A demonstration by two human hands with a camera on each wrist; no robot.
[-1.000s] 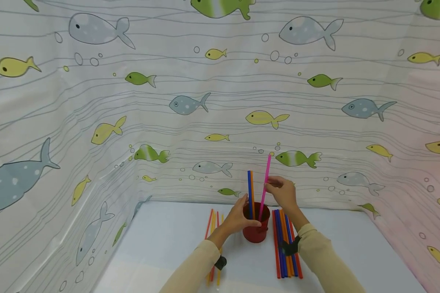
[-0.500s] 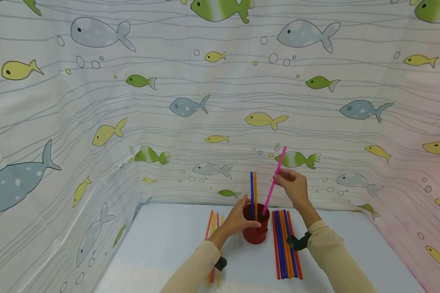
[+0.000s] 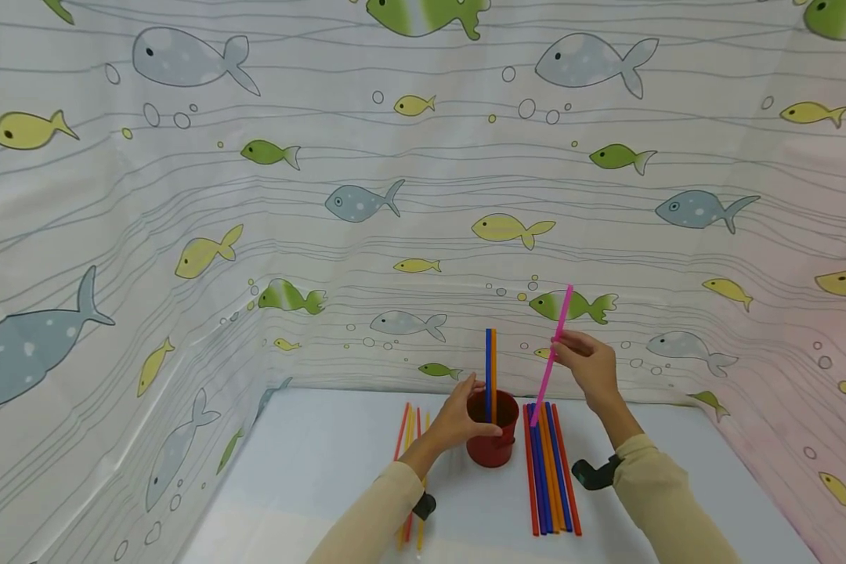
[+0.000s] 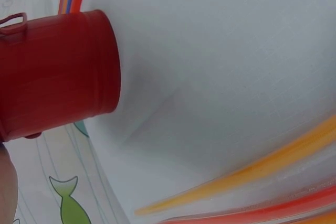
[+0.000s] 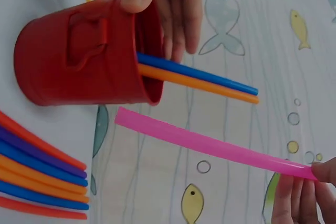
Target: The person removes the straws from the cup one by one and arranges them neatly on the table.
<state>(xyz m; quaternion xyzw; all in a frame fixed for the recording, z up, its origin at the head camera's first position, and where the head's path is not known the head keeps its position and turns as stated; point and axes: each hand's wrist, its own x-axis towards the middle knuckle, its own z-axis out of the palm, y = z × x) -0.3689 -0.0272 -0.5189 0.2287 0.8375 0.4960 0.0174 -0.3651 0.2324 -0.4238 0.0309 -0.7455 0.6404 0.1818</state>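
Note:
A red metal bucket [image 3: 491,450] with small side handles stands upright on the table, holding a blue straw [image 5: 220,80] and an orange straw [image 5: 210,87] that lean together out of its mouth. My left hand [image 3: 457,419] grips the bucket's rim, thumb on the near side and fingers round the far side. A pink straw [image 3: 552,356] is pinched between thumb and fingers of my right hand [image 3: 589,368]. It hangs tilted to the right of the bucket, outside it, its lower end in front of the far ends of the straws on the right.
Right of the bucket lies a row of red, blue and orange straws [image 3: 551,478]. Thinner red and yellow straws [image 3: 407,427] lie on the left, partly under my left forearm. A fish-patterned sheet [image 3: 352,266] walls the white table [image 3: 289,470] behind and at both sides.
My right hand has drawn the pink straw out of the bucket and moved it to the right. The left hand keeps its hold on the rim; the blue and orange straws have shifted slightly right.

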